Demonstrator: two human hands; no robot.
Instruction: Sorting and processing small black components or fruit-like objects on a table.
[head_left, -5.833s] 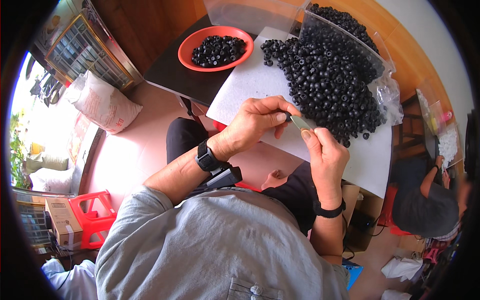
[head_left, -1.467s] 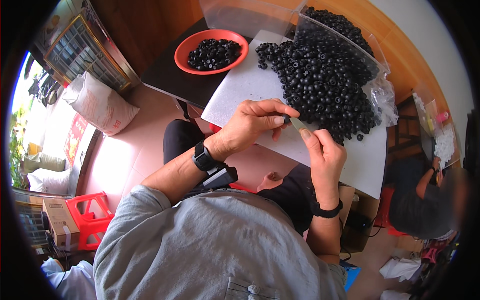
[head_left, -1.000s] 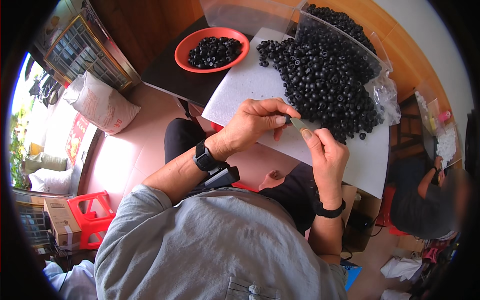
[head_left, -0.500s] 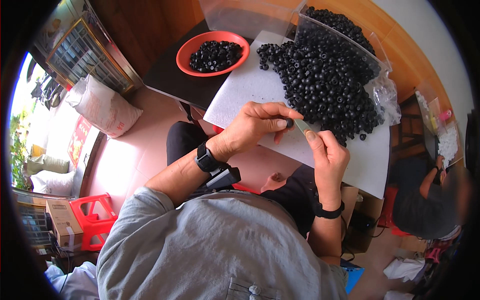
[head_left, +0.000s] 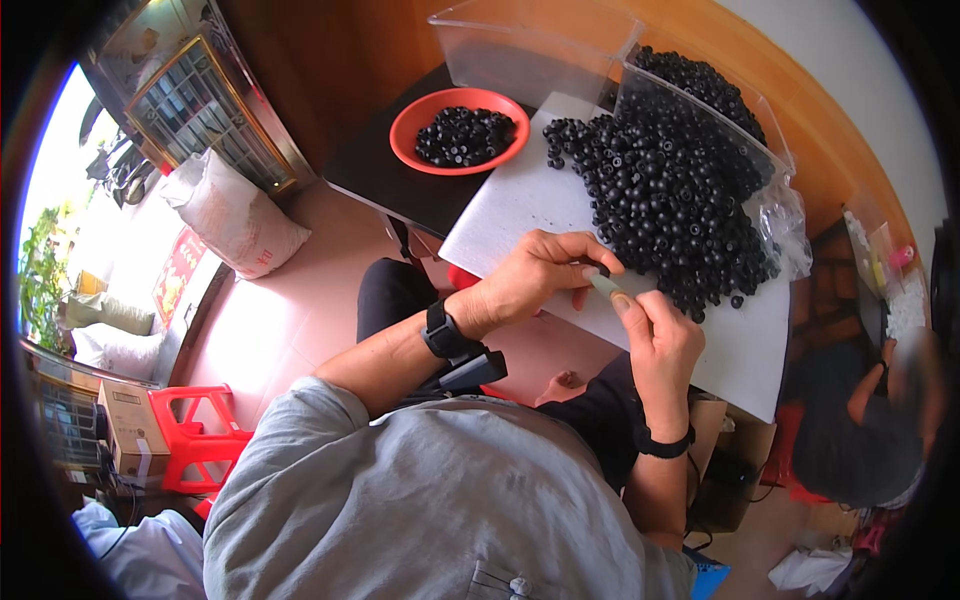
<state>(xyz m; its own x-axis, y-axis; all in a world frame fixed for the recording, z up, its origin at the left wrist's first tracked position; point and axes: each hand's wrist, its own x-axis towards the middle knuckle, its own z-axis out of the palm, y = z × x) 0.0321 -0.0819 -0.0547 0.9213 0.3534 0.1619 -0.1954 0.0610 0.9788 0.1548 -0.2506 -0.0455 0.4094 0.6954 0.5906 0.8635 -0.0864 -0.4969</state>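
Observation:
My left hand [head_left: 540,272] pinches a small round black plastic part [head_left: 598,269] between thumb and fingers, and the fingers partly cover it. In my right hand [head_left: 660,335] is a short flat greyish-green blade-like strip [head_left: 604,285], gripped between thumb and forefinger. The strip's far end meets the black part at my left fingertips. Both hands are over the near edge of a white foam-like board [head_left: 487,232]. A big heap of similar black parts [head_left: 670,200] lies on the board just beyond my hands.
An orange-red bowl [head_left: 402,140] with more black parts stands on a dark table [head_left: 362,172] at the back left. Clear plastic bins [head_left: 530,45] stand behind. Another person [head_left: 845,420] sits at the far right. A red stool [head_left: 195,435] and white sack [head_left: 240,220] are on the left.
The whole view has shifted, so the scene sits lower and further right. The strip's tip now overlaps the black part, which shows less between my left fingers. Both grips are kept.

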